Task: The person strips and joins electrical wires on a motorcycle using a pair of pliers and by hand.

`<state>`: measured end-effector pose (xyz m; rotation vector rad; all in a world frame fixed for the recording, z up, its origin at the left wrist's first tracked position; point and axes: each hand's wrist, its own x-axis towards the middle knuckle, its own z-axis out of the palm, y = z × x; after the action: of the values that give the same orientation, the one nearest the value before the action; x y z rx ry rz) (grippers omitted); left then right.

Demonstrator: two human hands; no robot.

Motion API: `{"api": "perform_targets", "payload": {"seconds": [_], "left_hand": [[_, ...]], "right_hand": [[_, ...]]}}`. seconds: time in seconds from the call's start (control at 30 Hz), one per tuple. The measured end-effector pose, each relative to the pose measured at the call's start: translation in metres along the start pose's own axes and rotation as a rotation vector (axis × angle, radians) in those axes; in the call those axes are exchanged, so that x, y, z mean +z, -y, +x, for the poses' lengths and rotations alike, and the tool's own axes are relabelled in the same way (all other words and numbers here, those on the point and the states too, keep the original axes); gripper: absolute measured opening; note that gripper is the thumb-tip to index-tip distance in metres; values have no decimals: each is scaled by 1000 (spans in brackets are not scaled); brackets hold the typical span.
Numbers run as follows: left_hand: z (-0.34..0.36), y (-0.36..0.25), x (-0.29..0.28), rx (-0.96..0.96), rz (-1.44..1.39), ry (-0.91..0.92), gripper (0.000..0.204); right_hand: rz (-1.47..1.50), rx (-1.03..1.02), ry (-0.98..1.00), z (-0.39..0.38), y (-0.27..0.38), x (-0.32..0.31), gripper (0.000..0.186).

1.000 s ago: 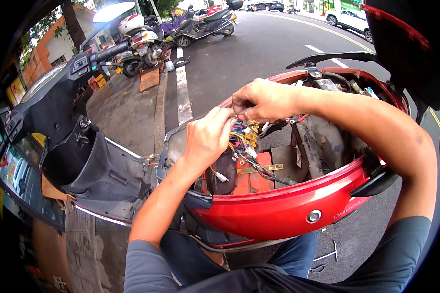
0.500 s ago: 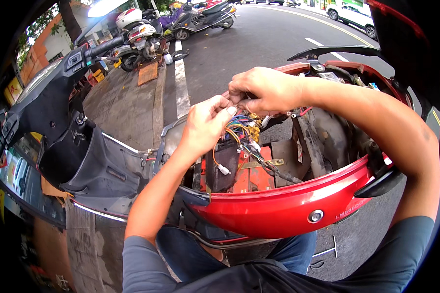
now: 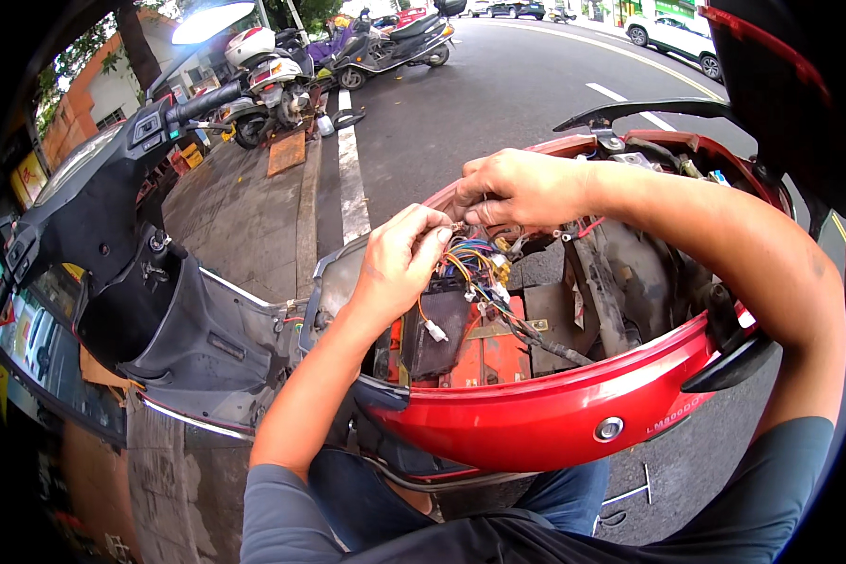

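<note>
Above the open body of a red scooter (image 3: 536, 418), my two hands meet over a bundle of coloured wires (image 3: 470, 254). My left hand (image 3: 399, 258) pinches thin wire ends between thumb and forefinger. Curled close beside it, my right hand (image 3: 522, 191) grips the same wires, with its fingertips partly hidden. Yellow connectors (image 3: 501, 270) sit among the wires just below the hands. A white plug (image 3: 435, 331) dangles on an orange wire in front of a black box (image 3: 451, 315). Red batteries (image 3: 489, 362) lie lower in the compartment, under a metal strap.
The scooter's handlebar (image 3: 202, 101) and black front panel (image 3: 197, 329) stand to the left. A black grab rail (image 3: 644, 108) rises at the far right edge of the body. A T-shaped metal tool (image 3: 647, 484) lies on the ground near my knee. Parked scooters (image 3: 395, 49) stand beyond.
My hands have come slightly lower and to the right, still pinched together on the wires. The whole view has shifted a little, and the dangling white plug sits marginally differently.
</note>
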<state>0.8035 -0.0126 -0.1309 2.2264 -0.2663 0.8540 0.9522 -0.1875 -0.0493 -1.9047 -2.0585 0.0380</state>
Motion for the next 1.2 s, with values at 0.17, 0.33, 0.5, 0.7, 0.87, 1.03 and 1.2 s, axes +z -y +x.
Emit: {"api": "perform_targets", "payload": {"seconds": [0.17,0.33,0.5,0.7,0.87,1.03,1.2], "left_hand": [[-1,-19,-1,181,218,-23,10],[1,-21,-1,392,408,-59,10],[1,-23,0,296,358,-112,9],[-2,-21,1,-73,-39,-46,11],[-2,-5,-4,-370,-459,58,20],[0,5,-12,-448,-668,245,23],[3,4,-9,-415,-585,249,23]], "right_hand": [[184,371,133,-2,29,-9,28],[419,508,205,0,27,-8,32],[422,432,119,5,15,-4,32],[370,319,86,4,20,-6,23],[328,276,60,1,27,-6,20],[27,-73,-26,3,12,-1,20],[-102,-79,-80,4,18,2,23]]}}
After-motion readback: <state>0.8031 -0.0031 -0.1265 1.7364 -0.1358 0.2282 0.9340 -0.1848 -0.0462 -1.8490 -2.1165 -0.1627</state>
